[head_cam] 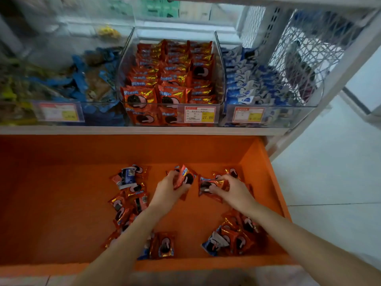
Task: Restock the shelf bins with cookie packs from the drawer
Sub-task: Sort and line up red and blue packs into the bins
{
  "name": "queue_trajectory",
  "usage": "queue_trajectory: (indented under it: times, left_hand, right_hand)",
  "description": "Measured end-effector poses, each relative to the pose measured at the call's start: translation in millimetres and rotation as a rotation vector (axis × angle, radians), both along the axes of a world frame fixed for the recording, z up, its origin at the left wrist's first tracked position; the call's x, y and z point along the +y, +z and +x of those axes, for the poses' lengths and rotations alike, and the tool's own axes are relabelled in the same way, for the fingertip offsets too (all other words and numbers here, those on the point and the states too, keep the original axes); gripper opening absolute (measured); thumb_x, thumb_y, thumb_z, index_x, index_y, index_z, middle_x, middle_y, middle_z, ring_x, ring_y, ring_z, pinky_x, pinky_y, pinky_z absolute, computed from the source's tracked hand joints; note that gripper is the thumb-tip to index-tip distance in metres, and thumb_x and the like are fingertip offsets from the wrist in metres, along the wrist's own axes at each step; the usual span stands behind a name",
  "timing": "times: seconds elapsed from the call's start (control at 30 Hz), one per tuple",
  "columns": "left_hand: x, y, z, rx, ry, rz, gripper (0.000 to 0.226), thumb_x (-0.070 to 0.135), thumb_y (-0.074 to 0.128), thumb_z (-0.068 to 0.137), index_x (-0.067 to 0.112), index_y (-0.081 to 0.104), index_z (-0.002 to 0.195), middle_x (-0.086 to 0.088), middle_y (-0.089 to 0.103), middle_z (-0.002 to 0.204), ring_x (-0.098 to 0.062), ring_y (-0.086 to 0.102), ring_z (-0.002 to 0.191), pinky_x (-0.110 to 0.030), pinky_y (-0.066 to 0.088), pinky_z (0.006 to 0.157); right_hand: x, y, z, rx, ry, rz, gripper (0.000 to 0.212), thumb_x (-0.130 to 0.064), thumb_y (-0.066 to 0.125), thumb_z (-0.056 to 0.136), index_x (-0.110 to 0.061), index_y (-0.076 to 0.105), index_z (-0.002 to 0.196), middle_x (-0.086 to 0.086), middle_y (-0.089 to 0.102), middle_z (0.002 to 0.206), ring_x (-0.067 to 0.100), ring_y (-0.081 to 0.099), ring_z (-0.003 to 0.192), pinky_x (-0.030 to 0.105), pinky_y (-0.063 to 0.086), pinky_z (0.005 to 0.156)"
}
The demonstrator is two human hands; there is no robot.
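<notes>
An open orange drawer (61, 193) holds scattered red cookie packs, with clusters at the left (127, 201) and the front right (237, 234). My left hand (167, 193) grips a tilted red cookie pack (185, 177) above the drawer floor. To its right, my right hand (228, 189) pinches another red pack (208, 185) lying near the drawer's back. On the shelf above, a clear middle bin (219, 65) is nearly full of rows of the same red packs.
A clear bin of blue-and-white packs (251, 83) stands right of the middle bin, and a blurred bin of blue and yellow packs (72, 85) left of it. Price tags (200, 114) hang on the bin fronts. White mesh shelf side (305, 58) and tiled floor (329, 172) lie right.
</notes>
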State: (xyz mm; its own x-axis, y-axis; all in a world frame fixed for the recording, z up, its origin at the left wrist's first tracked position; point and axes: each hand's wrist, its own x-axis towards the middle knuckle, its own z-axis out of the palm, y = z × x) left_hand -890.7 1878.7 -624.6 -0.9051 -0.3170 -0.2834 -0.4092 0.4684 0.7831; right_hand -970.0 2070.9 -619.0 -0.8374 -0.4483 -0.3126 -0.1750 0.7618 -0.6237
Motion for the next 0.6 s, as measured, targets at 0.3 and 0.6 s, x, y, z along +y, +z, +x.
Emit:
queue_trajectory:
  times: [0.3,0.6]
  left_hand:
    - [10,63,16,0.208,0.048,0.074,0.027,0.025,0.064,0.089,0.018,0.051,0.113,0.004,0.059,0.099,-0.005,0.06,0.078,-0.009,0.047,0.055]
    - [11,115,22,0.363,0.143,0.237,0.034,0.023,0.072,0.083,0.02,0.049,0.108,0.005,0.061,0.103,-0.008,0.06,0.089,-0.009,0.048,0.059]
  right_hand:
    - [20,58,7,0.137,-0.015,-0.13,0.028,-0.041,0.066,0.085,-0.028,0.051,0.106,-0.008,0.057,0.109,0.007,0.058,0.094,0.011,0.043,0.069]
    - [19,103,15,0.283,0.001,-0.213,0.022,-0.032,0.063,0.09,-0.028,0.044,0.101,-0.014,0.054,0.093,0.004,0.061,0.074,0.018,0.053,0.062]
